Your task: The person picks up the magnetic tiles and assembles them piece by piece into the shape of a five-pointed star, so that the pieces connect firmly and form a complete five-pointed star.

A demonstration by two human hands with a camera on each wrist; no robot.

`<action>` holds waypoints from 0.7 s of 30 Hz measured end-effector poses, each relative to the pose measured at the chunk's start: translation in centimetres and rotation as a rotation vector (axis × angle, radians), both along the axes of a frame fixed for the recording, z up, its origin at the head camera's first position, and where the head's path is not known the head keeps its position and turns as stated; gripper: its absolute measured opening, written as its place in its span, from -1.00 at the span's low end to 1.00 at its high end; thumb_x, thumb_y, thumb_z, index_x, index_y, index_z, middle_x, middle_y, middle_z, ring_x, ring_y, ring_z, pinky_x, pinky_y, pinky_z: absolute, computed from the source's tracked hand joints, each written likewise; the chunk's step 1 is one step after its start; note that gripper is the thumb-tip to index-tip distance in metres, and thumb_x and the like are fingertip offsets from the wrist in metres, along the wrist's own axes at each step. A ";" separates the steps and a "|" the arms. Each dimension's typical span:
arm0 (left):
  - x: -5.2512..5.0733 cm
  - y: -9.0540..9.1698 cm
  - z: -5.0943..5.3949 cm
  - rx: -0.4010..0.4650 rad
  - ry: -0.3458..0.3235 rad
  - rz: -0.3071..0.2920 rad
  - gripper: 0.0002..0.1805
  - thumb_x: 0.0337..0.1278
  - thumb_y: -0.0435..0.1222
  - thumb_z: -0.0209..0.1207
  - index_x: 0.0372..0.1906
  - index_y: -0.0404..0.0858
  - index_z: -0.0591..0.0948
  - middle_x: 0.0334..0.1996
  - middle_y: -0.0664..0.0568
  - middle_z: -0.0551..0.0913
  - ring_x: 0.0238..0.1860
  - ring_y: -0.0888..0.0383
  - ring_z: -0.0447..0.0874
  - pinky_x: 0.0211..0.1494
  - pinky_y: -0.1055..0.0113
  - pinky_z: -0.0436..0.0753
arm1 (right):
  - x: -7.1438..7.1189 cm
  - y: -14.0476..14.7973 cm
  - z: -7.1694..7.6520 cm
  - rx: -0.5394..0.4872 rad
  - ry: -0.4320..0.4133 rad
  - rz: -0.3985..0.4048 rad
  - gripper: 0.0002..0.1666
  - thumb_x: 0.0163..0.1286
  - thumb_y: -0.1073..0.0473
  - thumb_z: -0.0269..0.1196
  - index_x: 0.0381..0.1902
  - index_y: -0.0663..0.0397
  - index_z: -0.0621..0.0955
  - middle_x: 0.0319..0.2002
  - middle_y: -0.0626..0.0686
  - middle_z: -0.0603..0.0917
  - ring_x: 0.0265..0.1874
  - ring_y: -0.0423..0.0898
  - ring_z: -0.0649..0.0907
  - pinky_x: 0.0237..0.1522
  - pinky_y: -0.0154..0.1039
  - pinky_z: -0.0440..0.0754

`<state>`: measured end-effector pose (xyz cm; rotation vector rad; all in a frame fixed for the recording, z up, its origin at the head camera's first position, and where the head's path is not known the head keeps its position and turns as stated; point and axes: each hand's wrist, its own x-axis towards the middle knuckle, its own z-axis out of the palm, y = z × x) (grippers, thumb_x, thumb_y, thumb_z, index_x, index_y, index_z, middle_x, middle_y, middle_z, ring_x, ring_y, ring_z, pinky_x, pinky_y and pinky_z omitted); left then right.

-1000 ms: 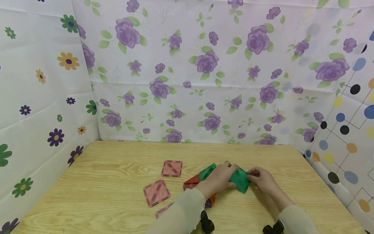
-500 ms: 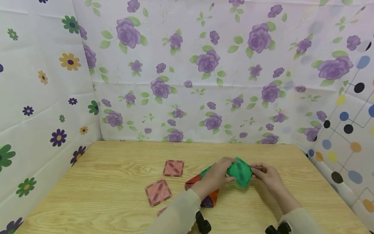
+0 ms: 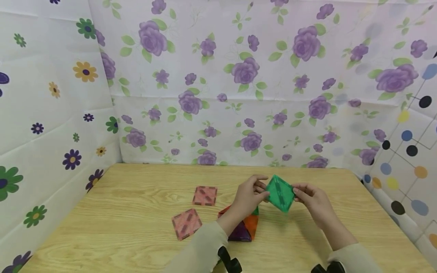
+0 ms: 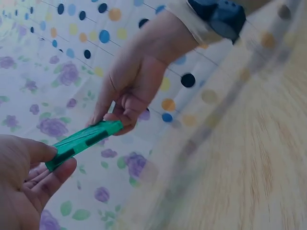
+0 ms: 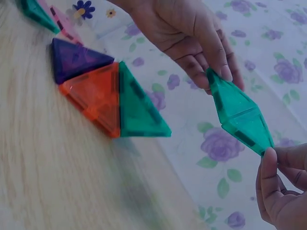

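Note:
Two joined green translucent triangular tiles (image 3: 280, 193) hang above the table, pinched at both ends. My left hand (image 3: 248, 195) grips their left corner between thumb and fingers; my right hand (image 3: 315, 203) pinches the right corner. Seen from the left wrist, the green pieces (image 4: 84, 143) are nearly edge-on between the two hands. In the right wrist view the green pair (image 5: 240, 112) meets along a middle seam. Below my left forearm stands a structure with a purple tile (image 3: 240, 233), an orange tile (image 3: 251, 224) and a green tile (image 5: 139, 108), partly hidden by the arm.
Two pink square tiles, one farther back (image 3: 205, 195) and one nearer (image 3: 186, 224), lie flat left of the structure on the wooden table (image 3: 119, 212). Flowered cloth (image 3: 218, 76) hangs behind the table, and a dotted cloth (image 3: 414, 159) hangs at the right.
Both hands have lifted the green pair up off the table area, and its face now shows more fully. My left hand has moved back from the structure, uncovering more of its purple and orange tiles.

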<state>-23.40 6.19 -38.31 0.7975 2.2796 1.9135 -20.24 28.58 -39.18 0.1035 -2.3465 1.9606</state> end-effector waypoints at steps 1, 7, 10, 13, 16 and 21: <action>0.1 -0.2 0.2 0.047 -0.053 -0.011 -0.59 0.19 -0.48 0.19 0.16 -0.27 0.51 -0.19 -0.10 0.59 -0.35 0.27 0.62 -0.27 0.41 0.70 | 0.0 -0.1 0.2 -0.018 0.009 0.007 -0.62 0.43 0.07 0.17 0.02 0.27 0.54 -0.26 -0.23 0.62 -0.29 -0.32 0.61 -0.19 -0.44 0.63; 0.6 -1.1 1.3 0.132 -0.211 -0.045 -0.75 0.20 -0.45 0.19 -0.01 -0.37 0.58 -0.35 0.05 0.56 -0.46 0.23 0.60 -0.28 0.12 0.74 | 0.5 -0.7 1.3 -0.090 0.035 0.044 -0.75 0.41 0.10 0.18 -0.06 0.13 0.59 -0.27 -0.20 0.63 -0.32 -0.30 0.60 -0.22 -0.44 0.63; 1.1 -1.5 1.9 0.154 -0.251 -0.049 -0.78 0.18 -0.46 0.20 -0.07 -0.39 0.61 -0.36 0.00 0.59 -0.44 0.19 0.60 -0.28 0.12 0.73 | 0.7 -0.9 1.7 -0.115 0.045 0.071 -0.78 0.42 0.12 0.17 -0.06 0.09 0.59 -0.24 -0.19 0.63 -0.30 -0.30 0.60 -0.21 -0.45 0.63; 1.7 -1.7 2.3 0.192 -0.274 -0.048 -0.79 0.18 -0.47 0.20 -0.08 -0.43 0.61 -0.35 -0.03 0.61 -0.43 0.18 0.61 -0.28 0.23 0.73 | 0.9 -1.2 2.0 -0.139 0.056 0.105 -0.79 0.43 0.14 0.15 -0.05 0.07 0.58 -0.23 -0.17 0.62 -0.30 -0.30 0.59 -0.21 -0.44 0.63; 2.2 -1.9 2.6 0.247 -0.314 -0.050 -0.76 0.20 -0.49 0.17 -0.04 -0.45 0.59 -0.37 0.02 0.58 -0.44 0.20 0.60 -0.28 0.31 0.72 | 1.0 -1.5 2.5 -0.145 0.059 0.132 -0.81 0.45 0.13 0.14 -0.06 0.03 0.58 -0.25 -0.17 0.60 -0.36 -0.28 0.57 -0.26 -0.44 0.61; 2.8 -2.2 2.5 0.306 -0.358 -0.024 -0.74 0.21 -0.48 0.16 0.00 -0.42 0.57 -0.37 0.03 0.54 -0.44 0.20 0.61 -0.22 0.26 0.73 | 1.4 -2.0 2.9 -0.130 0.055 0.159 -0.83 0.46 0.14 0.12 -0.08 0.00 0.60 -0.31 -0.17 0.60 -0.43 -0.27 0.54 -0.36 -0.42 0.60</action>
